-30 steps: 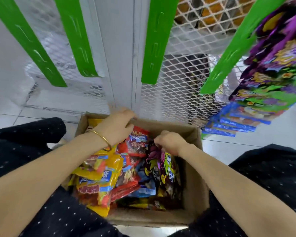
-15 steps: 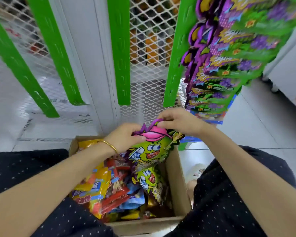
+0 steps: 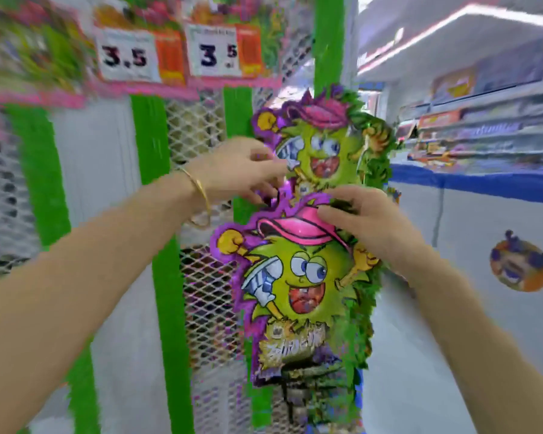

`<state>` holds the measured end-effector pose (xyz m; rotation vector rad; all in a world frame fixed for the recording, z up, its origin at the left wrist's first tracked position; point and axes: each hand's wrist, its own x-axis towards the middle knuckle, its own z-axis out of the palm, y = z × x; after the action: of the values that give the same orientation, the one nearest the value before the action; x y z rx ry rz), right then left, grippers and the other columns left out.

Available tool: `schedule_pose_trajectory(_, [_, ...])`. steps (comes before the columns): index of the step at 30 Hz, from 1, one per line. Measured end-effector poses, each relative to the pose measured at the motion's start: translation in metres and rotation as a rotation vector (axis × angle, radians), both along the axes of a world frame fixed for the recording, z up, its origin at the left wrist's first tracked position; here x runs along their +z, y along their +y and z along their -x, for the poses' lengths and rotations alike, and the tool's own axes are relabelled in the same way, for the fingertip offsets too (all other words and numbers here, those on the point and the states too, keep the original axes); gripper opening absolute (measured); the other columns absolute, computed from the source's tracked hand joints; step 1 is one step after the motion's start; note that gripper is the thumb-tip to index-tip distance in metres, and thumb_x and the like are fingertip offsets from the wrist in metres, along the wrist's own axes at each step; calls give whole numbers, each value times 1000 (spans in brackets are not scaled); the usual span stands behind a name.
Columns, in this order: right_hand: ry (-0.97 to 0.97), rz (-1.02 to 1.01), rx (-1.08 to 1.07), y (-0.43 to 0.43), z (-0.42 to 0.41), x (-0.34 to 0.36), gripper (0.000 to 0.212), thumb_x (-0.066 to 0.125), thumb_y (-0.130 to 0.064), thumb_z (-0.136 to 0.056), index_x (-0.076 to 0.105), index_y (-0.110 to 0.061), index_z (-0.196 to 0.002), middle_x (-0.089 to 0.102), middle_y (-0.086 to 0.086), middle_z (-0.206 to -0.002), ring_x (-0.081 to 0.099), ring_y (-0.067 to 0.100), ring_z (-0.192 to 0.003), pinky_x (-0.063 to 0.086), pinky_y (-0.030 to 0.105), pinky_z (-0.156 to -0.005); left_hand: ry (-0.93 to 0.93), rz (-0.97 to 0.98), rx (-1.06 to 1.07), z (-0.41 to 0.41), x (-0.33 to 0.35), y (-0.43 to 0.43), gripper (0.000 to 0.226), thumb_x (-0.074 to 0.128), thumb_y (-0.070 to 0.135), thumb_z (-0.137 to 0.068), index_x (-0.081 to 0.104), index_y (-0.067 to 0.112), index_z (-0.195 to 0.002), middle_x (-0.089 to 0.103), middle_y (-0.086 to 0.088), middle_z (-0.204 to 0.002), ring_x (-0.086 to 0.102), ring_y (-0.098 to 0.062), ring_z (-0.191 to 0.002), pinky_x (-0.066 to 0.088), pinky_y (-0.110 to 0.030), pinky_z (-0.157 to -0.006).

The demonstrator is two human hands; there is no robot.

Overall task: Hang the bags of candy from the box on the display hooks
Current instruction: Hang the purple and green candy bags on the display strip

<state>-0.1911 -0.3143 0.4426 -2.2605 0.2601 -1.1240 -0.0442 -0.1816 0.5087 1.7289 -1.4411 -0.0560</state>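
Head view: left hand and right hand pinch the top of 1 candy bag

A candy bag hangs on the green-railed mesh rack.

Candy bag btm blurry; hook hidden

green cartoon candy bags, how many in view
2. The upper bag sits against the green strip beside the left hand; the lower bag is held at its top by the right hand. More may hide behind.
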Motion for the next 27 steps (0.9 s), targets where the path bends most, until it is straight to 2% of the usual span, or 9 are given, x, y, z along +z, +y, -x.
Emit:
schedule_pose_trajectory(1, [-51, 21, -34, -9, 1, 20, 11, 67, -17, -84, 66, -9, -91, 57, 0, -71, 51, 3, -64, 41, 24, -69, -39, 112, 23, 4, 26, -13, 15, 59, 25, -89, 59, 12, -83, 64, -11, -89, 64, -21, -75, 54, -30, -63])
schedule_pose_trajectory(3, [-149, 57, -63, -28, 4, 59, 8, 67, -15, -84, 67, -19, -90, 65, 6, -84, 60, 19, -80, 46, 33, -79, -129, 267, 58, 12, 69, -34, 15, 59, 32, -75, 53, 20, -69, 59, -10, -76, 62, -27, -75, 52, -40, -71])
schedule_pose_trajectory(6, [-227, 127, -114, -50, 5, 105, 11, 65, -15, -85, 68, -9, -94, 68, 20, -94, 63, 34, -88, 49, 48, -86, -178, 313, 88, 16, 111, -64, 13, 48, 31, -68, 45, 20, -62, 49, -12, -76, 47, -18, -72, 47, -36, -67])
schedule_pose_trajectory(11, [-311, 180, -153, -84, -13, 161, 15, 64, -21, -86, 65, -7, -91, 66, 19, -91, 61, 31, -83, 48, 41, -78, -11, 341, 84, -4, 153, -109, 31, 40, 2, -90, 36, 14, -62, 36, -6, -60, 42, -14, -46, 33, -22, -54])
schedule_pose_trajectory(14, [-314, 237, -192, -94, -31, 183, 14, 64, -22, -86, 63, -9, -88, 59, 3, -77, 54, 19, -74, 40, 31, -68, -38, 278, 151, -11, 169, -114, 22, 48, 12, -84, 41, 11, -64, 46, -6, -61, 46, -17, -55, 35, -17, -48])
schedule_pose_trajectory(17, [-325, 343, -236, -98, -49, 199, 12, 64, -24, -84, 59, -14, -79, 50, -6, -66, 50, 19, -74, 36, 29, -65, -73, 136, 144, -8, 180, -111, 32, 37, 12, -96, 37, 16, -64, 35, 2, -54, 29, -5, -34, 17, -13, -29])
schedule_pose_trajectory(19, [-305, 379, -281, -98, -56, 205, 13, 63, -26, -85, 54, -19, -78, 45, -10, -64, 47, 20, -73, 32, 27, -57, -67, 102, 135, -7, 186, -111, 34, 37, 17, -99, 39, 15, -66, 35, 1, -61, 33, -2, -31, 21, -11, -30])
schedule_pose_trajectory(23, [-307, 390, -308, -97, -61, 207, 16, 63, -26, -86, 52, -16, -79, 43, -6, -64, 45, 20, -71, 27, 25, -51, -31, 2, 149, -4, 187, -110, 26, 42, 24, -99, 45, 14, -74, 42, -4, -76, 39, -12, -60, 37, -20, -51])
schedule_pose_trajectory(27, [-307, 414, -349, -95, -60, 209, 16, 65, -27, -84, 54, -15, -83, 51, 1, -76, 47, 20, -74, 30, 23, -52, -16, 22, 180, -9, 185, -116, 26, 45, 22, -97, 44, 12, -73, 43, -4, -70, 43, -15, -49, 40, -20, -40])
